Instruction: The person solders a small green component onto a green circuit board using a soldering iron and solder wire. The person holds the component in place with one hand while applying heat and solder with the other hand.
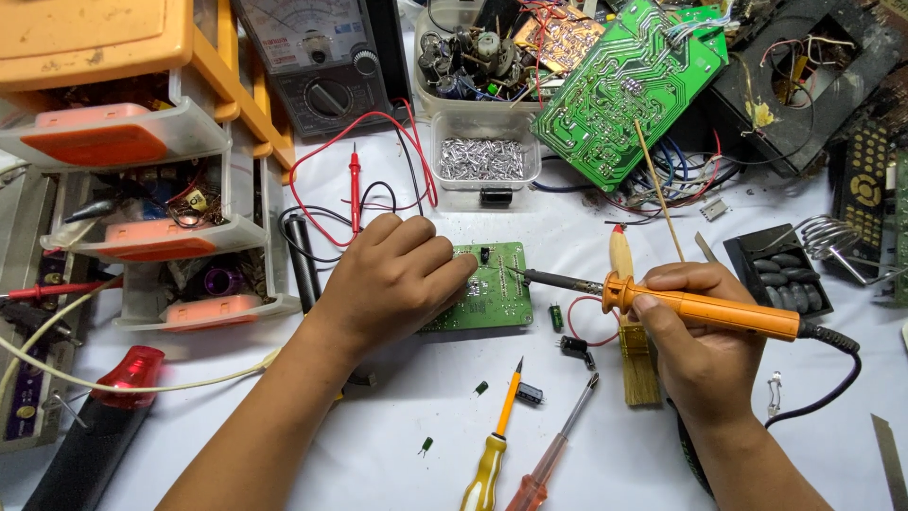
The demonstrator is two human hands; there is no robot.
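My left hand lies curled over the left side of a small green circuit board on the white table, pressing it down. My right hand grips an orange soldering iron, and the iron's dark tip touches the board near its upper right. The same hand also holds a thin wooden stick that slants up and away. The left part of the board is hidden under my fingers.
Two screwdrivers and loose capacitors lie in front. A brush sits beside my right hand. Orange drawers stand at left, a multimeter with red and black probes at back, a large green board and a soldering stand at right.
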